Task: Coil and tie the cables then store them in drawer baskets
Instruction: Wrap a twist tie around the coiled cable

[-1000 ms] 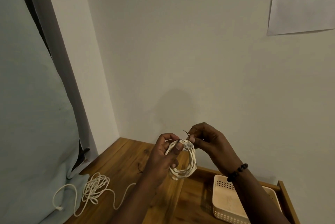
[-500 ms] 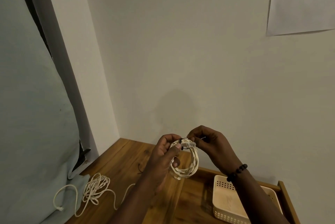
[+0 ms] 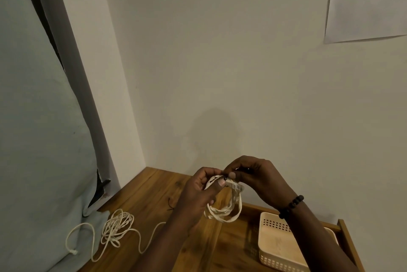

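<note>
We hold the coil (image 3: 224,210) above the bench (image 3: 154,194), left hand (image 3: 198,194) gripping its top, right hand (image 3: 253,177) pinching the tie (image 3: 225,177) there. A loose cable (image 3: 116,227) lies left; the basket (image 3: 282,247) sits right.

Text on wall paper (image 3: 365,3) blurred, unreadable; sheet cut by top and right edges. Basket (image 3: 273,247) partly hidden behind right forearm, cut by bottom edge. Tie at coil (image 3: 224,212) top obscured by fingers (image 3: 221,182).
</note>
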